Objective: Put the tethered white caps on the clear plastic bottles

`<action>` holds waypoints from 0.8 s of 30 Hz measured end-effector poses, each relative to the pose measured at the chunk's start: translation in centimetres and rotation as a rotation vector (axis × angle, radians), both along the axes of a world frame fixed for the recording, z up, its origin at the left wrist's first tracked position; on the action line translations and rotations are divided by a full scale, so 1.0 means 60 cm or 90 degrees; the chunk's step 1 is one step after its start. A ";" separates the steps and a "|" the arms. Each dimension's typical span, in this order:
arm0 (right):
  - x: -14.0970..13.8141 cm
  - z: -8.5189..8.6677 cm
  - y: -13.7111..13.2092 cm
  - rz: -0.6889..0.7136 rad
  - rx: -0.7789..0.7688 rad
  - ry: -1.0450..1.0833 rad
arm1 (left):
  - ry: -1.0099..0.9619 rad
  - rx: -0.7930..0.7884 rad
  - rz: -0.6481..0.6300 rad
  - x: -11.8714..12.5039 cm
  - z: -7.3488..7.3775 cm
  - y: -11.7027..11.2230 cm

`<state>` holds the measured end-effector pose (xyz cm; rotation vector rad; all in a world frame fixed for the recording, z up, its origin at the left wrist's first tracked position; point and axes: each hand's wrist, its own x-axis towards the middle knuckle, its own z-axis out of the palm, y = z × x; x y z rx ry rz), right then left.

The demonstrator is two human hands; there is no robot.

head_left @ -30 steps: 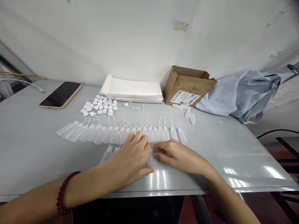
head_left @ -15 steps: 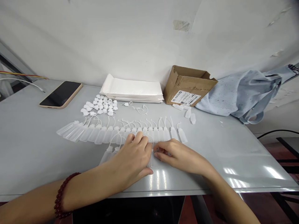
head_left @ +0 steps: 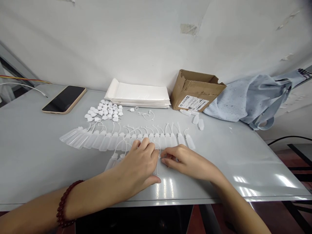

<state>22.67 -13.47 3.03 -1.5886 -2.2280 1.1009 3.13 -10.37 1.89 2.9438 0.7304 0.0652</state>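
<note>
Head view: I'm seeing slim translucent plastic bottle lying between curled left hand and half-curled right hand, probably for steadying; can't tell either grip. Similar bottles lying beyond, rowed presumably for reach.

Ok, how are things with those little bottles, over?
Left hand over front bottles, partly hiding them. Right hand close beside one translucent bottle, contact unclear. Back row of bottles lying side by side.
</note>
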 end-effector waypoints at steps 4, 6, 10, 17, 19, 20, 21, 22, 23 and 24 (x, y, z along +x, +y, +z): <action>0.012 0.008 0.002 -0.022 -0.030 0.024 | -0.013 -0.063 0.004 0.000 0.010 0.006; 0.023 0.013 0.006 -0.056 -0.047 0.066 | -0.036 -0.099 0.015 -0.001 0.013 0.009; 0.054 0.014 0.023 -0.194 -0.005 0.139 | -0.144 -0.182 0.081 -0.002 0.013 0.028; 0.126 -0.025 0.073 -0.510 0.317 0.084 | -0.161 -0.071 0.276 -0.011 0.007 0.155; 0.146 -0.034 0.081 -0.525 0.322 0.066 | -0.157 -0.048 0.291 -0.014 -0.002 0.195; 0.155 -0.037 0.083 -0.535 0.334 0.040 | -0.155 -0.039 0.294 -0.013 -0.007 0.210; 0.164 -0.040 0.085 -0.545 0.345 0.021 | -0.151 -0.034 0.291 -0.012 -0.012 0.222; 0.171 -0.042 0.087 -0.555 0.357 0.000 | -0.146 -0.031 0.287 -0.010 -0.016 0.231; 0.178 -0.044 0.089 -0.565 0.367 -0.019 | -0.143 -0.028 0.283 -0.006 -0.019 0.236; 0.185 -0.047 0.090 -0.573 0.374 -0.035 | -0.139 -0.027 0.278 -0.002 -0.021 0.240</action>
